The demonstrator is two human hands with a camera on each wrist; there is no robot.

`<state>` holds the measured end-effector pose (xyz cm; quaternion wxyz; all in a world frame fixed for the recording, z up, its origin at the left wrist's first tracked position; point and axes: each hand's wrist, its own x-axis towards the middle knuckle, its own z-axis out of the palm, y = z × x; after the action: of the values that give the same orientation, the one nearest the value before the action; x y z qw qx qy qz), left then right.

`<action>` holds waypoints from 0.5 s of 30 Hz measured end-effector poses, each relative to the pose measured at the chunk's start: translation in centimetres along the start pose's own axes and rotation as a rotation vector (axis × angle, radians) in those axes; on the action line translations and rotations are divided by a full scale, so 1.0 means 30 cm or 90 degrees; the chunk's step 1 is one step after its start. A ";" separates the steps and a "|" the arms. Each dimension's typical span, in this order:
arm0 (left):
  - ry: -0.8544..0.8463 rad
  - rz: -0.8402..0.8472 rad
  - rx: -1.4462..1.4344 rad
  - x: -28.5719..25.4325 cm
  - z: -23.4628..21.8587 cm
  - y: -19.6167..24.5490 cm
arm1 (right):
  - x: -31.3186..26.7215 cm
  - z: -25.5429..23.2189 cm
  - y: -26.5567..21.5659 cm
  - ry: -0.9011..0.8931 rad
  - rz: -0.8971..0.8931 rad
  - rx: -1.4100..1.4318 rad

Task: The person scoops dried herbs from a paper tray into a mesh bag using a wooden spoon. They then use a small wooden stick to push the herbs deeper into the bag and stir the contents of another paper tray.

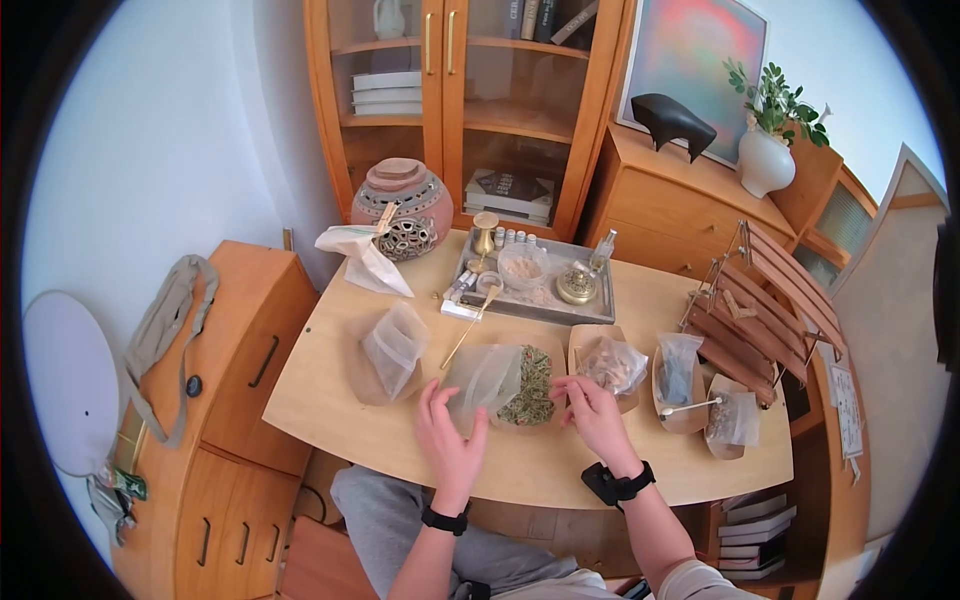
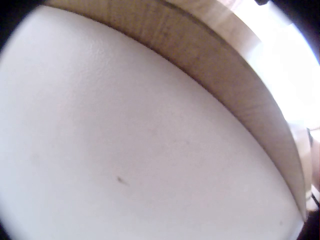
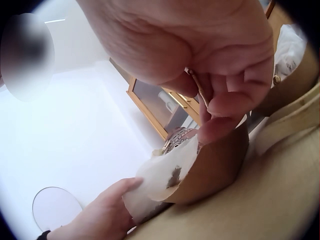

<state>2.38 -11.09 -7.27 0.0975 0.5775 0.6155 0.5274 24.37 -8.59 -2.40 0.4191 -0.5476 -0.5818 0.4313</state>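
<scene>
My left hand (image 1: 452,445) is beside a translucent bag (image 1: 485,378), fingers loosely bent and spread from the thumb. In the right wrist view, this hand (image 3: 107,212) has its thumb against the pale bag (image 3: 150,192). The bag lies over the left part of a brown dish holding dried green herbs (image 1: 533,388). My right hand (image 1: 600,425) is at the dish's right edge, fingers curled. A thin brown piece (image 3: 201,89) shows between the thumb and fingers of this hand (image 3: 220,60). The left wrist view shows no hand, only a pale surface.
Behind the dish, a grey tray (image 1: 540,308) holds a glass bowl, brass pieces and vials. A gold-handled spoon (image 1: 468,330) leans left of it. More bagged dishes (image 1: 665,420) are at right, near a wooden rack (image 1: 745,335). A patterned pot (image 1: 410,205) stands at the back left.
</scene>
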 end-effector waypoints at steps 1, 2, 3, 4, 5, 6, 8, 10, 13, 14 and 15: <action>0.000 0.000 0.000 0.001 0.000 0.000 | -0.001 -0.001 0.000 0.000 0.000 0.000; 0.002 0.002 0.000 0.000 0.001 0.000 | -0.003 -0.003 -0.002 -0.005 0.011 0.032; 0.004 0.004 -0.001 0.000 0.002 0.001 | -0.006 -0.006 -0.004 -0.009 0.021 0.064; 0.003 0.004 -0.002 0.000 0.002 0.002 | -0.010 -0.009 -0.011 -0.009 0.022 0.063; 0.003 0.003 -0.003 0.001 0.000 0.004 | -0.015 -0.013 -0.023 -0.005 0.032 0.081; 0.002 0.002 -0.004 0.000 0.000 0.004 | -0.021 -0.016 -0.033 -0.002 0.041 0.099; 0.002 -0.001 -0.007 0.000 0.000 0.005 | -0.035 -0.024 -0.044 0.001 0.033 0.104; 0.003 -0.003 -0.009 0.001 -0.001 0.004 | -0.050 -0.035 -0.059 0.004 0.023 0.109; 0.000 -0.002 -0.003 0.000 0.002 -0.001 | -0.078 -0.057 -0.086 0.010 0.037 0.091; 0.000 -0.002 -0.004 0.000 0.002 0.000 | -0.087 -0.063 -0.095 0.008 0.018 0.079; 0.000 -0.002 -0.005 -0.001 0.002 0.001 | -0.096 -0.067 -0.107 0.005 0.000 0.067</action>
<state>2.44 -11.08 -7.30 0.1005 0.5760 0.6143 0.5299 25.55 -11.48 1.18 0.4497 -0.5268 -0.5567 0.4587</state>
